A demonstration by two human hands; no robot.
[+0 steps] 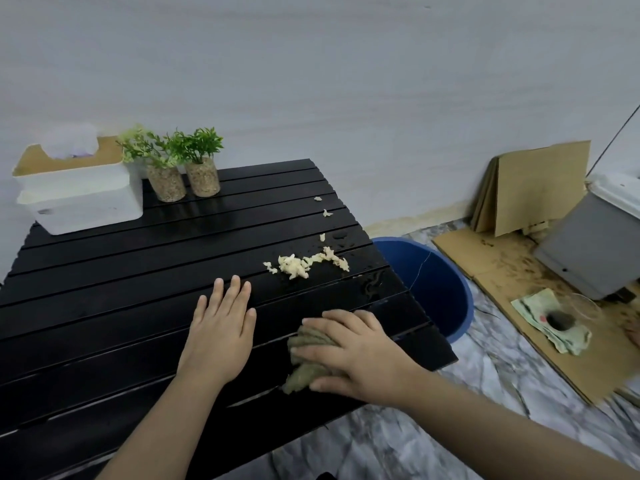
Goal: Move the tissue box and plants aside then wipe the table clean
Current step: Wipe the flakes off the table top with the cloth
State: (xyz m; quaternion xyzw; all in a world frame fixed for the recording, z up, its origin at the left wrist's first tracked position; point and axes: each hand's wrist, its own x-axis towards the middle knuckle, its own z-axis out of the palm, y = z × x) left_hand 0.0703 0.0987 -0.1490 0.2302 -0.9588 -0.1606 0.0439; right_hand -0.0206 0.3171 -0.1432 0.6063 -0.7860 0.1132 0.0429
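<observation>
A black slatted table (104, 306) fills the left of the view. At its far left corner stands a white tissue box (83, 195) with a tan lid, and beside it two small green plants (173, 168) in pebble-filled glass jars. Pale crumbs (304, 265) lie in a loose pile near the right edge, amid wet drops. My left hand (221, 334) rests flat on the slats, fingers apart, holding nothing. My right hand (353, 355) presses down on an olive-green cloth (308, 358) bunched beneath it near the table's right front corner.
A blue bucket (440, 282) stands on the marble floor just past the table's right edge. Farther right lie flat and folded cardboard (533, 192), a grey bin (595, 244), and a crumpled paper with a dark lump (554, 320). A pale wall runs behind.
</observation>
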